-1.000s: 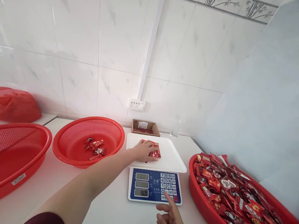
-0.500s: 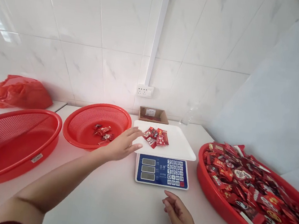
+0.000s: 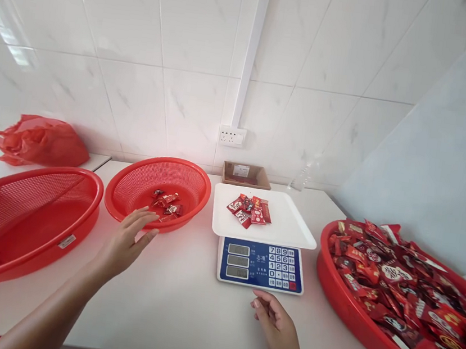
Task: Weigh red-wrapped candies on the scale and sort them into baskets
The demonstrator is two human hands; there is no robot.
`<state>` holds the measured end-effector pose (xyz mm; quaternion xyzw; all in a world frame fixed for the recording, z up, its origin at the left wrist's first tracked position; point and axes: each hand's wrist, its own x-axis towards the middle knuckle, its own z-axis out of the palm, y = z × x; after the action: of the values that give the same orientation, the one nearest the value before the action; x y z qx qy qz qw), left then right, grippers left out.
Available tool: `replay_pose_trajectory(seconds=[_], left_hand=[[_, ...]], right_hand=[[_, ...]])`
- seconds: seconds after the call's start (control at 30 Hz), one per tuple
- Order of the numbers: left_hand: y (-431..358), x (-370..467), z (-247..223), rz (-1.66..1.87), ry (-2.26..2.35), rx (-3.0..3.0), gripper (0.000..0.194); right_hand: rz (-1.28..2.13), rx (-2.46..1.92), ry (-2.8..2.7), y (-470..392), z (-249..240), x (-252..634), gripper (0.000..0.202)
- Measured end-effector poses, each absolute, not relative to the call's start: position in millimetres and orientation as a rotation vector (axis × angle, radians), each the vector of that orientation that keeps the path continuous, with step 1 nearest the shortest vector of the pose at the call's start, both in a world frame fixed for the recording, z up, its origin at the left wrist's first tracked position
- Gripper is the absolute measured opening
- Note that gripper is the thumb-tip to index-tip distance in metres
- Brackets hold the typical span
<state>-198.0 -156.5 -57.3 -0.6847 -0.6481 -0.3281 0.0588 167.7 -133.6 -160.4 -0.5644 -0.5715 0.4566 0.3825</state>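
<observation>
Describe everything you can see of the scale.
The scale sits on the white table. Its broad, plastic-looking white tray has rounded corners and bears a few red packets. In front, a blue panel in a white housing has three stacked displays, too faint to read, and white keys with one red key. The right hand is near its front edge, apparently not touching.

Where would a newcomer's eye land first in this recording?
Probably on the wide red plastic basket at far right, heaped with shiny red wrapped packets. Next comes the blue-fronted electronic scale near the middle, red packets on its rectangular white tray. The bare left hand is near the round red mesh basket, left of centre.
</observation>
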Motion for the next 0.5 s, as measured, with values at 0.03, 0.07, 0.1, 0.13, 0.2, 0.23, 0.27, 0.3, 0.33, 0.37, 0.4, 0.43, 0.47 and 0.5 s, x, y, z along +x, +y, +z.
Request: replay_pose_trajectory(seconds=[0.03,0.07,0.1,0.13,0.2,0.23,0.27,0.3,0.33,0.37,0.4,0.43,0.47,0.5], left_hand=[[-154,-201,-54,-0.953,-1.986,-2.063,0.037],[-151,-205,-49,-0.895,-2.017,-2.059,0.04],[-147,-210,-45,-0.822,-2.056,-2.057,0.043],[-143,-215,-41,-0.74,-2.1,-2.053,0.046],[-134,-227,-35,-0.567,-2.187,-2.02,0.054],[-129,-234,-33,-0.476,-2.23,-1.995,0.058],[-124,-241,-32,-0.386,-2.269,-1.966,0.061],[-119,-247,-31,-0.299,-2.303,-1.935,0.065],[-114,-253,-30,-0.217,-2.337,-1.898,0.068],[-109,-259,-28,-0.143,-2.379,-1.855,0.071],[-104,-264,-27,-0.08,-2.435,-1.806,0.075],[-100,-269,-25,-0.033,-2.504,-1.75,0.078],[-95,-274,-24,-0.002,-2.589,-1.688,0.082],[-91,-279,-23,0.014,-2.682,-1.625,0.086]], right_hand=[[1.159,-1.443,-1.461,-134,-161,167,0.042],[1.149,-1.449,-1.463,-135,-161,167,0.042],[1.138,-1.457,-1.468,-136,-161,167,0.042],[1.131,-1.463,-1.472,-136,-162,167,0.043],[1.126,-1.473,-1.474,-136,-163,168,0.044],[1.128,-1.474,-1.474,-136,-164,168,0.045],[1.133,-1.475,-1.471,-135,-165,169,0.045],[1.14,-1.475,-1.466,-135,-166,169,0.046],[1.15,-1.476,-1.461,-134,-167,170,0.047],[1.164,-1.479,-1.458,-133,-168,171,0.047],[1.179,-1.484,-1.456,-132,-169,172,0.047],[1.194,-1.488,-1.454,-132,-170,172,0.047],[1.203,-1.492,-1.45,-132,-171,173,0.046],[1.211,-1.493,-1.448,-132,-172,173,0.046]])
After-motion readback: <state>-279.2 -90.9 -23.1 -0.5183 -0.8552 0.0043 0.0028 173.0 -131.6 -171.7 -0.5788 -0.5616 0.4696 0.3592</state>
